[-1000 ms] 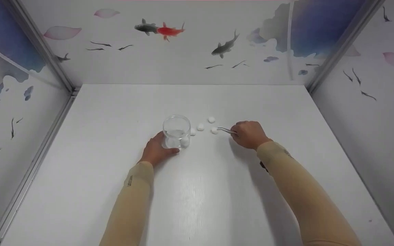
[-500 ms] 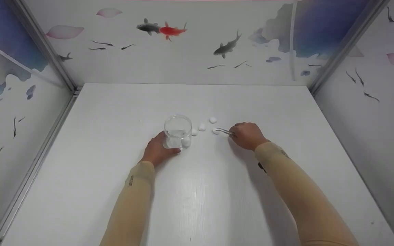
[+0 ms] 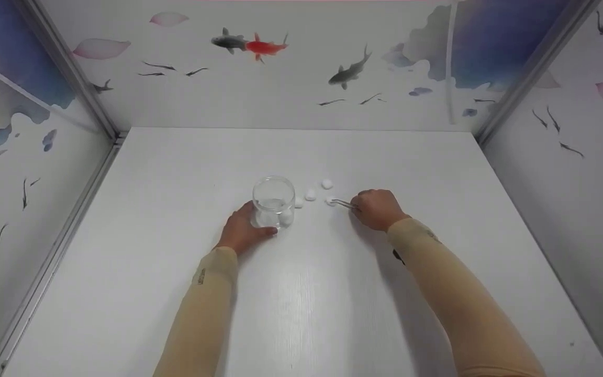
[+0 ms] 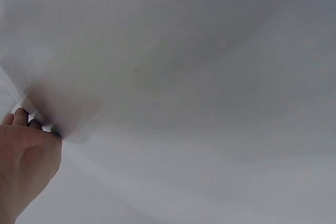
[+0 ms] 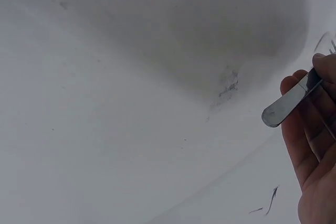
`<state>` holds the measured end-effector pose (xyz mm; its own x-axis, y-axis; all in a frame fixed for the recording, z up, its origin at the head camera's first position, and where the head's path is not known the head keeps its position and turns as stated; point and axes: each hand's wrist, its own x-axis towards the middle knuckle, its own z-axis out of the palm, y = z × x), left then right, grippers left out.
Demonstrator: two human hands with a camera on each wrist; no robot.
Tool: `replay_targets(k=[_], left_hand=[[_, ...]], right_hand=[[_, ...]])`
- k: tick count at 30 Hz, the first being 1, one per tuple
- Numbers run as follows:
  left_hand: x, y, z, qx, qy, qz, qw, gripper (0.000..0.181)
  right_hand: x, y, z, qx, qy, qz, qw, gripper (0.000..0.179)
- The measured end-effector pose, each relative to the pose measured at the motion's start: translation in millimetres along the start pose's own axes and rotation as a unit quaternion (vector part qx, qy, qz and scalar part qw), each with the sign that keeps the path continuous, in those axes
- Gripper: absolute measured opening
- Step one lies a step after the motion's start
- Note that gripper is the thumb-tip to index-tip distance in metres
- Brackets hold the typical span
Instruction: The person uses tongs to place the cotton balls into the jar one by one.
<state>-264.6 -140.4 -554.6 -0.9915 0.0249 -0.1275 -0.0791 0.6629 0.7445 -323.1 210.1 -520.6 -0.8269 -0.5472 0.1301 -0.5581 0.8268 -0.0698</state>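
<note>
In the head view, my left hand (image 3: 241,230) holds a clear, round jar (image 3: 274,191), thumb along its near side. A white cotton ball (image 3: 286,217) shows through the lower wall of that jar. My right hand (image 3: 380,209) pinches metal tweezers (image 3: 346,203), whose bent tips are at a white cotton ball (image 3: 330,201); whether they grip it is too small to tell. In the right wrist view, the flat end of the tweezers (image 5: 286,107) sticks out past the thumb. The left wrist view catches only part of the left hand (image 4: 29,161) at its edge.
Other cotton balls lie on the white table (image 3: 291,314): one (image 3: 326,184) farther back, one (image 3: 310,195) in the middle, and one (image 3: 299,202) beside the jar. White panels with painted fish (image 3: 265,48) enclose the table at the back and both sides.
My right hand has shifted slightly left and nearer, and the tweezer tips now overlap the cotton ball more. My left hand and the jar stay in place; the head view has drifted a little.
</note>
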Motion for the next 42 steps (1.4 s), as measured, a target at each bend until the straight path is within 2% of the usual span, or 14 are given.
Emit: replay_targets(k=[8,18,32,42], left_hand=[[0.5,-0.2,0.9,0.001,-0.002,0.007,1.0000,0.099],[3.6,0.1,-0.2,0.008,-0.006,0.004,0.9999,0.099],[4.6,-2.7,1.2,0.010,-0.003,0.007,0.9999,0.099],[3.1,-2.4,1.6,0.000,-0.008,0.000,1.0000,0.103]], right_hand=[[1.2,-0.6,1.7,-0.017,0.018,-0.010,0.9996,0.014],[-5.7,-2.8,-9.8,-0.009,0.062,-0.020,0.9978,0.012],[-9.6,-6.6,-19.2,0.004,0.074,-0.021,0.9971,0.013],[-2.7,-16.2,-30.5,0.002,0.106,-0.061,0.9925,0.011]])
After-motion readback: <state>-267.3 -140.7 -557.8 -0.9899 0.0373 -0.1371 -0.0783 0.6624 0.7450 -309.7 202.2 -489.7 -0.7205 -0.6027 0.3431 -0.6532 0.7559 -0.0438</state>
